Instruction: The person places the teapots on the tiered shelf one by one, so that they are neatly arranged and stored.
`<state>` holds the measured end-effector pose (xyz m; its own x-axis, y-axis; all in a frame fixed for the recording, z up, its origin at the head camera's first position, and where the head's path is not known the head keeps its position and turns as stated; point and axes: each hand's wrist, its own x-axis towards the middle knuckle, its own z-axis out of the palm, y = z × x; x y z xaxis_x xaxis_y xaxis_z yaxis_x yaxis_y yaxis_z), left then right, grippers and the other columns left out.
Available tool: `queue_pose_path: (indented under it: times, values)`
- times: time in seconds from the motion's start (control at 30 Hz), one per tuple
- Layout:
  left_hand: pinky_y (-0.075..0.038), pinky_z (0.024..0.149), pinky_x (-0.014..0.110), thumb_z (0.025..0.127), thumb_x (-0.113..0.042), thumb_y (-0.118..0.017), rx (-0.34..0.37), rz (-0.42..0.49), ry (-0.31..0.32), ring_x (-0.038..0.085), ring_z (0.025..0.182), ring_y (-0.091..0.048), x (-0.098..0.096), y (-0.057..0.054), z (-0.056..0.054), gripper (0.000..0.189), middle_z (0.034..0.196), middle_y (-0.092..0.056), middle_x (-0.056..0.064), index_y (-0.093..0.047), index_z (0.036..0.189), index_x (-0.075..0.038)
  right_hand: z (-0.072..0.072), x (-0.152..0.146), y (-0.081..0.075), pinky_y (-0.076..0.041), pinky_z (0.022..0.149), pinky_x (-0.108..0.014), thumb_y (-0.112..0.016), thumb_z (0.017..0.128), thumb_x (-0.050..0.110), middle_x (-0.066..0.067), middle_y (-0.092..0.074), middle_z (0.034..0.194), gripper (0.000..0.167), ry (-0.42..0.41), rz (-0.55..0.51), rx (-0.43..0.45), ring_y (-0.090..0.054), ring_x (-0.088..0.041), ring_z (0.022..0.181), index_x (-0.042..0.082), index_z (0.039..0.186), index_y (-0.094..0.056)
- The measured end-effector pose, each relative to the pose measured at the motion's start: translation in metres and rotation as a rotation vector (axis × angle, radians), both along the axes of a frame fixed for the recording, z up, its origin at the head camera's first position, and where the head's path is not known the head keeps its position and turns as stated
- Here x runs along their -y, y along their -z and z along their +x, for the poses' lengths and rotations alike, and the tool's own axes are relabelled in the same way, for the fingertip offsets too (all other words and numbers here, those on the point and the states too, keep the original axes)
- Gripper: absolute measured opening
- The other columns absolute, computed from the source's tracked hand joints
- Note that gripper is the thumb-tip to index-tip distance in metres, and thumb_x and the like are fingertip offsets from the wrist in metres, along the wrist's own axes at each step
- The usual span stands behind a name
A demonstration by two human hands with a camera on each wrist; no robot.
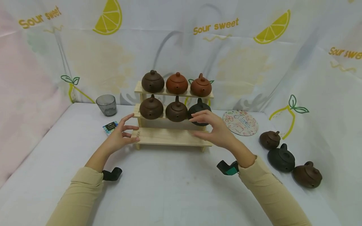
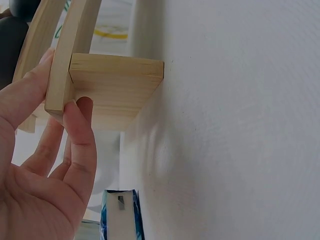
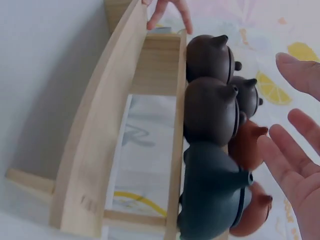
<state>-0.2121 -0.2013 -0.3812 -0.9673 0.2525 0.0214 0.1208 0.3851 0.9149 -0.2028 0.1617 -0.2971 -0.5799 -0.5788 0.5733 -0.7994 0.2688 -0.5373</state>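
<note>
A three-tier wooden stand [image 1: 169, 136] bears two rows of clay teapots, with its lowest board bare. My left hand [image 1: 120, 136] pinches the left end of that board between thumb and fingers, as the left wrist view shows. On the middle tier sit a dark brown teapot [image 1: 151, 109], a second brown teapot [image 1: 176, 112] and, at the right end, a black teapot [image 3: 210, 190]. My right hand [image 1: 216, 130] hovers in front of the black one, fingers spread and holding nothing. Above, a dark brown teapot [image 1: 152, 83] stands beside two reddish teapots [image 1: 177, 84].
At the right of the table, a small brown teapot [image 1: 269, 140], a black teapot [image 1: 281, 159] and another brown teapot [image 1: 307, 175] form a slanting row. A round patterned mat [image 1: 240, 123] lies right of the stand. Left of it are a grey glass [image 1: 106, 105] and a small packet [image 1: 110, 127].
</note>
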Motion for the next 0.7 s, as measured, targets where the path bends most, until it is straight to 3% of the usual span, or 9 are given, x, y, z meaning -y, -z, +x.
queue_pose_path:
  times: [0.23,0.47,0.7]
  values:
    - [-0.046,0.07,0.031,0.08,-0.01,-0.074,-0.001,-0.003,0.0,0.03,0.088,-0.053,0.0,0.0,0.0,0.098,0.128,-0.05,0.023,-0.007,0.149,-0.028,0.017,-0.023,0.008,-0.045,0.088,-0.029,-0.079,0.068,-0.006,-0.015,-0.058,0.114,0.042,0.11,0.042,0.008,-0.054,-0.025,0.105,0.001,0.107,-0.064]
    - [-0.047,0.07,0.032,0.08,-0.01,-0.074,0.007,-0.002,0.001,0.03,0.089,-0.053,0.0,0.0,-0.001,0.099,0.129,-0.049,0.023,-0.006,0.149,-0.029,0.044,-0.037,-0.005,-0.045,0.085,-0.022,-0.078,0.064,-0.013,-0.02,-0.059,0.107,0.04,0.227,0.07,-0.012,-0.054,-0.029,0.1,-0.008,0.101,-0.062]
    - [-0.047,0.07,0.031,0.08,-0.009,-0.075,0.001,-0.01,-0.003,0.031,0.088,-0.053,0.001,0.001,-0.001,0.099,0.129,-0.05,0.023,-0.007,0.149,-0.029,0.048,-0.065,0.007,-0.043,0.084,-0.017,-0.076,0.059,-0.021,-0.02,-0.058,0.105,0.044,0.254,0.012,-0.054,-0.054,-0.02,0.101,-0.008,0.099,-0.062]
